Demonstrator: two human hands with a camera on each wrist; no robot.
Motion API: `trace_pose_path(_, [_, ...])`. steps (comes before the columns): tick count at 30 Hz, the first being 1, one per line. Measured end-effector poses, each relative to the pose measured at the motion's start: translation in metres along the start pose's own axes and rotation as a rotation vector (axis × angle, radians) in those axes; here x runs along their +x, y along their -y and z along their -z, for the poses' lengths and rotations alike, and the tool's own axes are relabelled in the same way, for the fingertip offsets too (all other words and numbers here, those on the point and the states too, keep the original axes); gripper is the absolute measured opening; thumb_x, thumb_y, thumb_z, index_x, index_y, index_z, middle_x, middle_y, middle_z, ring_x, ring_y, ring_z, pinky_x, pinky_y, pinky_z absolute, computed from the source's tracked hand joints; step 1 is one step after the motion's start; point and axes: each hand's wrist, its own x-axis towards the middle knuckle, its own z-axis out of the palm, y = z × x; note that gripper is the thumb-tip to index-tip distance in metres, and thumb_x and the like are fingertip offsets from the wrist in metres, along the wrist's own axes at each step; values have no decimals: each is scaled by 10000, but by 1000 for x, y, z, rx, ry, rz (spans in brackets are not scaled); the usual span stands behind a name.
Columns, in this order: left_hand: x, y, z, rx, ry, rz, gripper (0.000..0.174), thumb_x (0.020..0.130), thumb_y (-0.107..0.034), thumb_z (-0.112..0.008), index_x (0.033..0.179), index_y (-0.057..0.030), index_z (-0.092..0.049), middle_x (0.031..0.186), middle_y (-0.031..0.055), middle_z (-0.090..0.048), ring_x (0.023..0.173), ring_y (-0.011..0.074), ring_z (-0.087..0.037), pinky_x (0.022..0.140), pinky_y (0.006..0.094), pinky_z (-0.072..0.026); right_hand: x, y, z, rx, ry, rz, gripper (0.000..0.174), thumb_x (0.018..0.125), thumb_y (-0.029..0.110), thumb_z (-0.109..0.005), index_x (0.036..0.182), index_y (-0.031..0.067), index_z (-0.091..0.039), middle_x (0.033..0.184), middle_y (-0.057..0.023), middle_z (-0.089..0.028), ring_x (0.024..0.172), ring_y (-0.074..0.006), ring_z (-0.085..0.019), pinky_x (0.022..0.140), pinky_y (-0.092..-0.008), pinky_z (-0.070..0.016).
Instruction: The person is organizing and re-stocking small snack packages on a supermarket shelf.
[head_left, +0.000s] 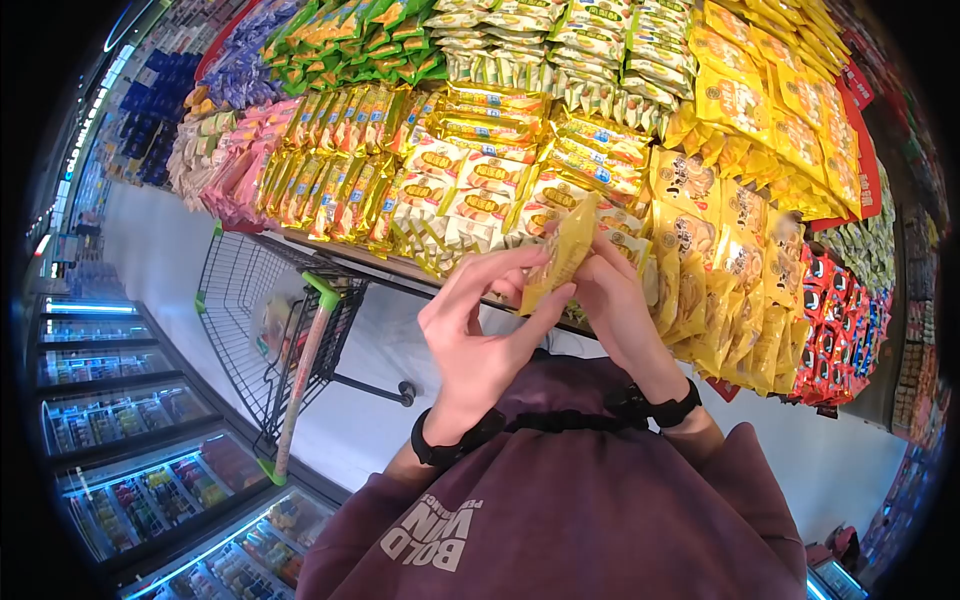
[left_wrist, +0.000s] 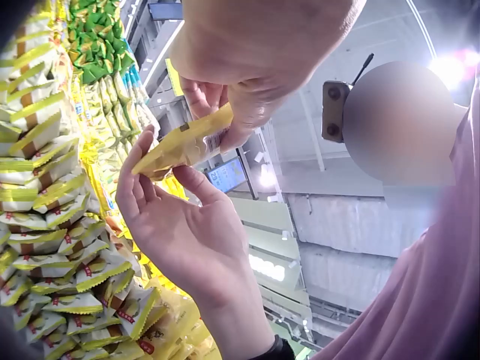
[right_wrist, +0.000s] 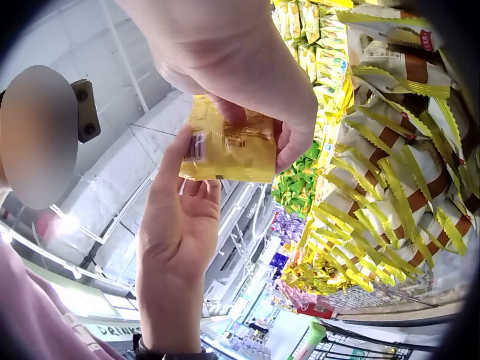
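Observation:
A small yellow snack packet [head_left: 564, 252] is held up in front of the chest by both hands. My left hand [head_left: 475, 318] pinches one end between thumb and fingers. On the opposite side, my right hand [head_left: 618, 302] grips the packet with its thumb and fingers. The right wrist view shows the flat printed face of the packet [right_wrist: 232, 146], with a barcode near the left thumb. In the left wrist view the packet [left_wrist: 184, 146] appears nearly edge-on, and the right palm [left_wrist: 187, 244] faces up below it.
A display heaped with wrapped snacks [head_left: 490, 180] spreads ahead, with yellow bags [head_left: 735, 250] and red packs [head_left: 840, 330] to the right. A shopping cart [head_left: 265, 310] with a green-tipped handle stands at the left. Lit refrigerated cases [head_left: 130, 410] line the far left.

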Motion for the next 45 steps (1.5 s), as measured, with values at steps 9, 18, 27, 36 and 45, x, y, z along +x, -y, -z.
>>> trace_pose_path(9, [0, 13, 4, -161, -18, 142, 478, 764, 82, -778, 1213, 29, -621, 1099, 92, -657, 859, 98, -635, 733, 227, -524, 0, 4, 5, -49, -41, 109, 496, 919, 40, -544, 1396, 39, -410, 1244, -72, -596, 1105, -129, -583, 1000, -283, -438])
trace_pose_path(18, [5, 22, 8, -522, 14, 514, 544, 883, 85, -659, 1381, 50, -446, 1216, 147, -588, 997, 137, -646, 827, 247, -545, 1, 5, -5, -210, -47, 416, 421, 870, -49, -695, 1216, 16, -464, 1144, -87, -583, 1035, -124, -595, 829, -251, -548])
trace_pose_path(27, [-2, 20, 2, -163, 133, 244, 474, 975, -88, -607, 1415, 27, -475, 1342, 142, -567, 1211, 196, -556, 994, 322, -471, -4, 6, -10, -464, 66, 621, 387, 832, 24, -748, 1188, 35, -595, 1189, -92, -602, 1034, -155, -605, 842, -280, -535])
trace_pose_path(36, [-7, 11, 13, -782, 84, 625, 665, 1048, -560, -236, 1413, -46, -446, 1308, 124, -581, 1186, 234, -577, 1034, 397, -435, -5, 15, -23, -1024, 201, 927, 291, 769, 106, -780, 1051, 129, -715, 1242, -48, -640, 1059, -264, -592, 928, -385, -477])
trace_pose_path(45, [-12, 10, 15, -822, 80, 588, 594, 1064, -493, -277, 1413, -49, -459, 1359, 106, -556, 1261, 231, -528, 1042, 398, -430, -7, 13, -21, -970, 243, 946, 251, 780, 42, -757, 1021, 90, -704, 1202, -62, -666, 1087, -284, -604, 908, -382, -481])
